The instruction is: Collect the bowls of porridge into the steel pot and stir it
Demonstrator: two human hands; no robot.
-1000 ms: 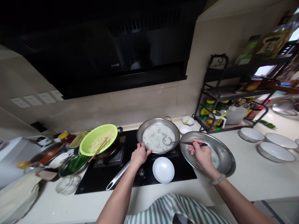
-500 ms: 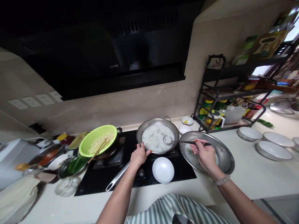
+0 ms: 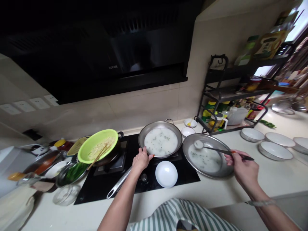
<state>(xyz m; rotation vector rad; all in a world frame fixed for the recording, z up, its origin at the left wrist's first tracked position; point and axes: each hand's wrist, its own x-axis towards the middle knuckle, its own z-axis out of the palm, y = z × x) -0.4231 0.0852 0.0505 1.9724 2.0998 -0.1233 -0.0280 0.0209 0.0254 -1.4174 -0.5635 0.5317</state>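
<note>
My left hand is closed on the near-left edge of a steel wok, where its long metal handle joins; the exact grip is partly hidden. White milky soup with green bits lies in the wok. With fingers wrapped round its dark handle, my right hand holds a ladle slanting over the wide steel basin. The ladle's full, pale bowl is above the basin's left part. More of the white liquid with green bits covers the basin's bottom.
A white bowl stands on the black hob before the wok. Left are a green colander of noodles with chopsticks and a glass jar. Several bowls and a rack are right.
My right hand has moved right with the ladle, taking its bowl from the wok to over the basin. My left hand stays at the wok. The view has shifted slightly.
</note>
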